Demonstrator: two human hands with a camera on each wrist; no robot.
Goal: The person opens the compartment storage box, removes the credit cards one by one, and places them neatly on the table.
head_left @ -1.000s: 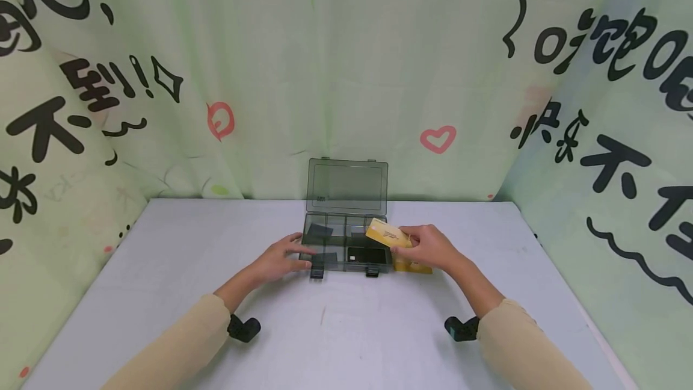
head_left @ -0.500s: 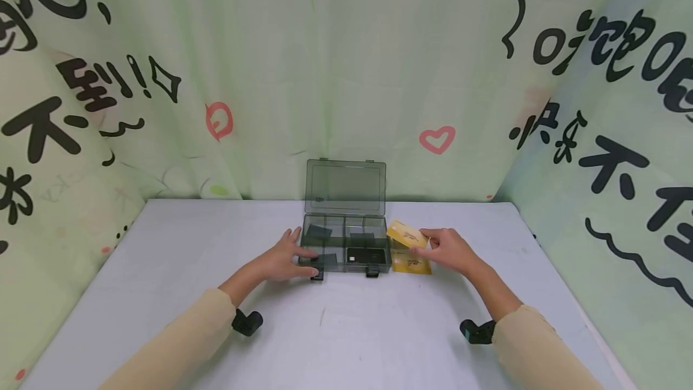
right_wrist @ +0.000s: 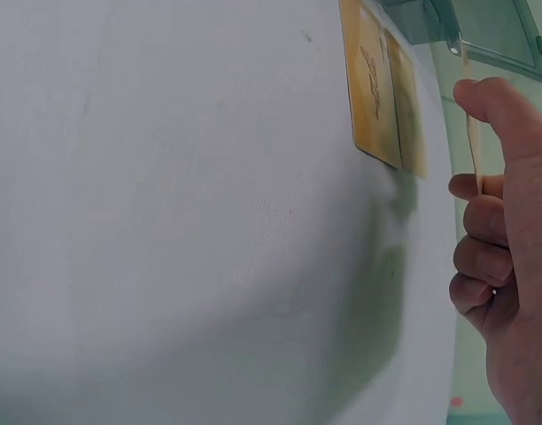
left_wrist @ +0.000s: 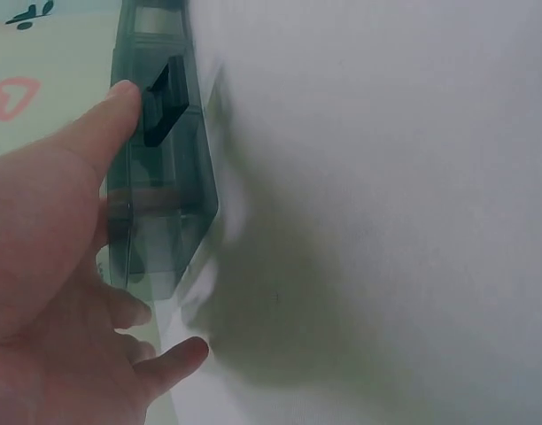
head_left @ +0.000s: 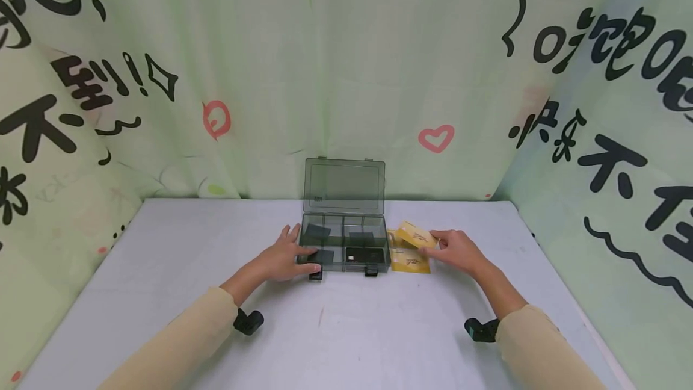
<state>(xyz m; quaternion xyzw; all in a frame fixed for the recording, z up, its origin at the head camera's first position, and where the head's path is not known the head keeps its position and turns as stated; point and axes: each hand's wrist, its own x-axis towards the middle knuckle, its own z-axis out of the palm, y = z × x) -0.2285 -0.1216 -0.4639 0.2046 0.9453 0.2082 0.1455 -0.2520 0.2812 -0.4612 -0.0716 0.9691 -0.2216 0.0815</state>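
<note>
A thin yellow card (head_left: 415,235) is pinched between the thumb and index finger of my right hand (head_left: 457,250), tilted above two more yellow cards. The front card (head_left: 409,261) lies flat beside the box's right wall; in the right wrist view the held card (right_wrist: 473,146) shows edge-on. My left hand (head_left: 281,256) rests at the front left corner of a smoky clear plastic box (head_left: 346,269). Its thumb and index finger reach over the rim, the other fingers spread loosely by the side. A black card (head_left: 365,256) lies in the front right compartment, and dark grey pieces (head_left: 316,232) in others.
The box lid (head_left: 344,185) stands raised behind it, close to the curtain (head_left: 325,77). Two black latches (head_left: 370,272) jut from the front wall onto the white tabletop (head_left: 346,330). Printed curtains also hang at both sides.
My right hand has carried the yellow card rightward from over the box to over the cards beside it. My left hand stays at the box corner, its fingers slightly shifted.
</note>
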